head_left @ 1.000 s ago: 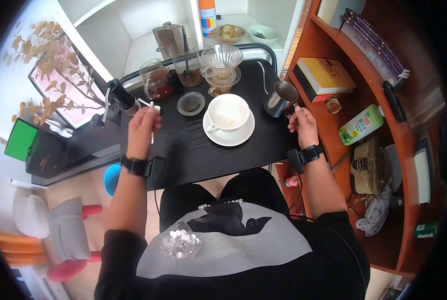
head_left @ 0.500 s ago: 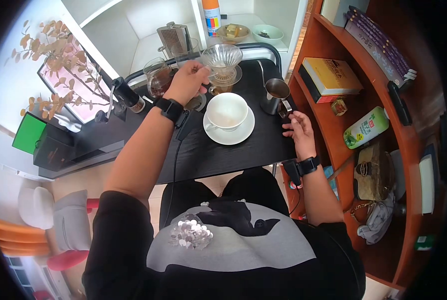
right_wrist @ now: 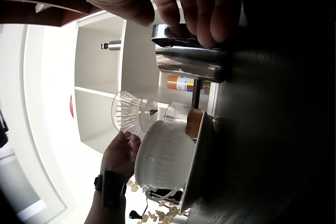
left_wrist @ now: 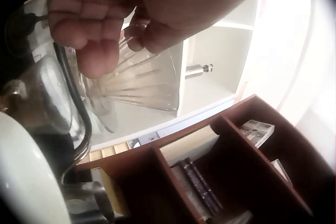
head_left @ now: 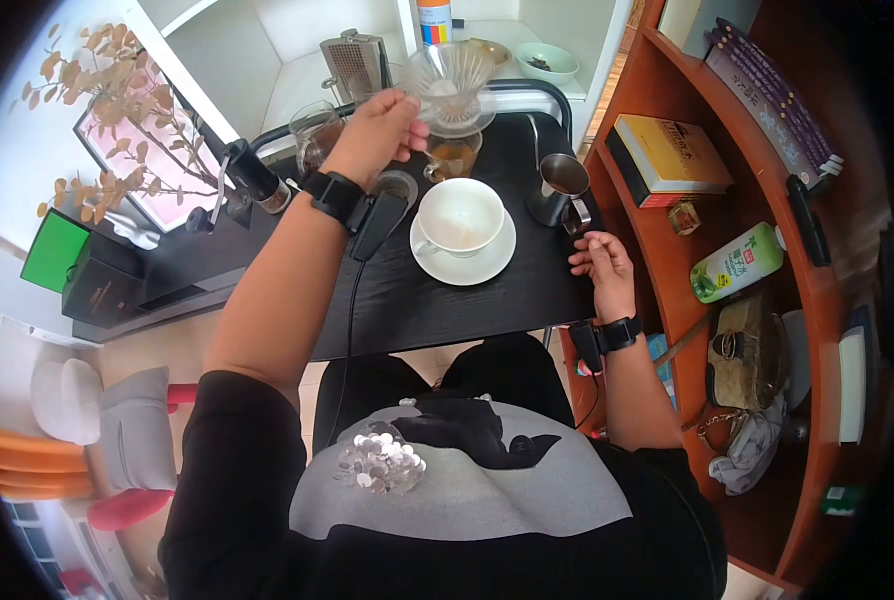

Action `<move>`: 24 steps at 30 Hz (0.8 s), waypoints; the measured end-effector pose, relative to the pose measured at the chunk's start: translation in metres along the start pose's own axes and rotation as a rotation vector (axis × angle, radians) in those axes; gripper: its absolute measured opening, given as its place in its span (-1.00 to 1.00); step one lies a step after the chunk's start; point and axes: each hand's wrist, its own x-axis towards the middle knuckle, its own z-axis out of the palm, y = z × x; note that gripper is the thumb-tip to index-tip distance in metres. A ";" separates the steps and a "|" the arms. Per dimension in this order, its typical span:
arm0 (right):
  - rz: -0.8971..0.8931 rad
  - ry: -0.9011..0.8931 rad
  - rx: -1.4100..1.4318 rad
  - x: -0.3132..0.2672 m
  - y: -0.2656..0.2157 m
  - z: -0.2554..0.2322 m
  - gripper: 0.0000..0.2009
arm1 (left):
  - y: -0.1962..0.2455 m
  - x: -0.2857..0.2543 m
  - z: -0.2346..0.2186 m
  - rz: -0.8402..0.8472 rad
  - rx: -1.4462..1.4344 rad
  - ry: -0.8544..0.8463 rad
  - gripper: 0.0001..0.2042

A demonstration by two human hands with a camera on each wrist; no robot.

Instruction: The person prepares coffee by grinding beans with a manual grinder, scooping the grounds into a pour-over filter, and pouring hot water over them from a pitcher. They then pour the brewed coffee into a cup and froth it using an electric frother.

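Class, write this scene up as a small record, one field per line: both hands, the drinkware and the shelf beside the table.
left hand: pinches the glass dripper
dripper position: raised just above the glass server
server contents: brown liquid
right hand: fingers loosely bent, beside the handle of the metal pitcher
white cup: upright on its saucer
table: black
shelf, to the right: books and a green-and-white bottle
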 end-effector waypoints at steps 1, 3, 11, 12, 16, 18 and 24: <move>0.003 -0.001 -0.003 0.000 0.000 0.000 -0.84 | 0.004 -0.001 0.000 0.018 -0.002 0.007 -0.83; -0.005 -0.002 -0.016 0.000 0.000 0.000 -0.83 | 0.002 0.000 -0.003 0.016 -0.003 -0.016 -0.83; -0.011 0.004 -0.051 0.000 0.000 0.000 -0.84 | -0.016 -0.011 -0.013 -0.086 -0.029 0.034 -0.81; -0.013 0.010 -0.059 0.000 0.000 0.000 -0.84 | -0.018 -0.014 -0.018 -0.044 -0.060 0.036 -0.81; -0.009 0.008 -0.058 0.001 0.000 -0.001 -0.84 | -0.031 -0.041 -0.045 0.026 -0.062 0.124 -0.81; -0.011 0.004 -0.059 0.000 0.000 0.000 -0.84 | -0.041 -0.060 -0.054 0.040 -0.040 0.172 -0.80; 0.006 0.037 -0.070 0.000 -0.001 0.002 -0.84 | -0.080 -0.076 -0.068 -0.038 -0.033 0.191 -0.81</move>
